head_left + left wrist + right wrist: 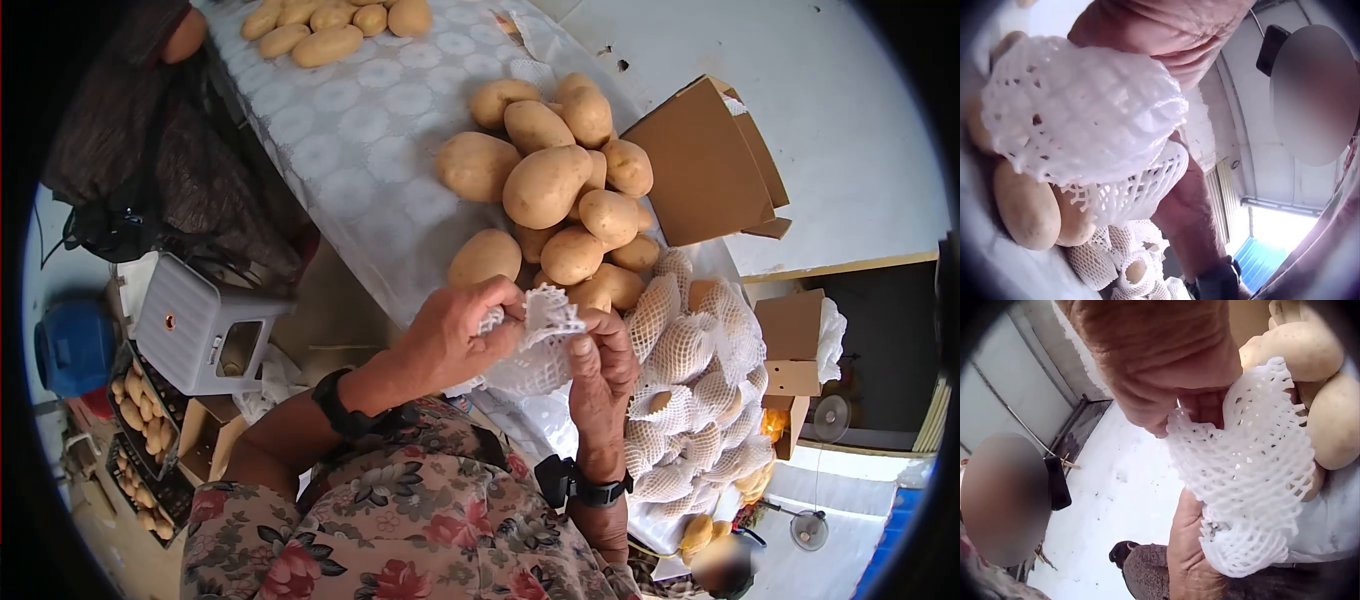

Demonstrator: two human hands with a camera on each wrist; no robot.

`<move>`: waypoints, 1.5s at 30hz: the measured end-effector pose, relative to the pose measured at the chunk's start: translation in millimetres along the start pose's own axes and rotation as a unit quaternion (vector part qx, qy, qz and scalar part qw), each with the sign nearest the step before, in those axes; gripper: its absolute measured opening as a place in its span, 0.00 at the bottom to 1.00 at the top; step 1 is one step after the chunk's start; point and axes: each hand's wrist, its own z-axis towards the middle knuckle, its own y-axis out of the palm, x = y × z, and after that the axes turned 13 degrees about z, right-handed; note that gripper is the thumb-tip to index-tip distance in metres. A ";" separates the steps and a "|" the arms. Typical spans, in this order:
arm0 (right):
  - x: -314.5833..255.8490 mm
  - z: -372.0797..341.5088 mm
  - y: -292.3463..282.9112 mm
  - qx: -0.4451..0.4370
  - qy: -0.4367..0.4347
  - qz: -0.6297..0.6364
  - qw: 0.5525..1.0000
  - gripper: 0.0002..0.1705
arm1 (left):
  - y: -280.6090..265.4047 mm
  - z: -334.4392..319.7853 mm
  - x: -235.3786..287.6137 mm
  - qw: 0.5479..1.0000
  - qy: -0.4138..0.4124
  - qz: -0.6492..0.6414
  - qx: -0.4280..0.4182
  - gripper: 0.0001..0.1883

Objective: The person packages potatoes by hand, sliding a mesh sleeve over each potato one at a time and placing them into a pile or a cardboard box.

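Observation:
In the head view a white foam net sleeve (pixel 545 365) is stretched between two hands in front of the floral shirt. My left hand (pixel 455 340) grips one side of it with curled fingers. On the other side, my right hand (pixel 604 375) pinches its edge between thumb and fingers. The mesh of the sleeve (pixel 1247 450) spreads out wide in the right wrist view, and no potato shows through it. Just beyond the hands lies a heap of bare potatoes (pixel 548 187). Netted potatoes (pixel 690 400) are piled right beside my right hand.
A cardboard box (pixel 690 165) stands open behind the bare heap. More potatoes (pixel 328 46) lie at the table's far end. On the left are a grey stool (pixel 185 320) and dark crates (pixel 125 425) of potatoes on the floor. Another person (pixel 725 567) is at the lower right.

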 end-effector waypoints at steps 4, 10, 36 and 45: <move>8.9 6.2 -11.7 0.085 -0.038 0.050 0.994 0.12 | -11.1 -0.3 -3.0 0.993 -0.067 -0.088 -0.043 0.10; 13.0 6.0 -19.3 0.156 -0.032 0.098 0.982 0.09 | -14.5 -0.4 7.4 0.938 -0.199 -0.237 -0.157 0.12; -24.0 48.4 -37.4 0.030 -0.033 -0.366 0.930 0.22 | -20.8 -12.3 -3.1 0.967 -0.164 -0.154 -0.123 0.10; 0.4 149.6 -78.6 -0.155 -0.051 -0.586 0.794 0.42 | -68.0 -4.7 6.7 0.991 -0.121 0.004 0.064 0.07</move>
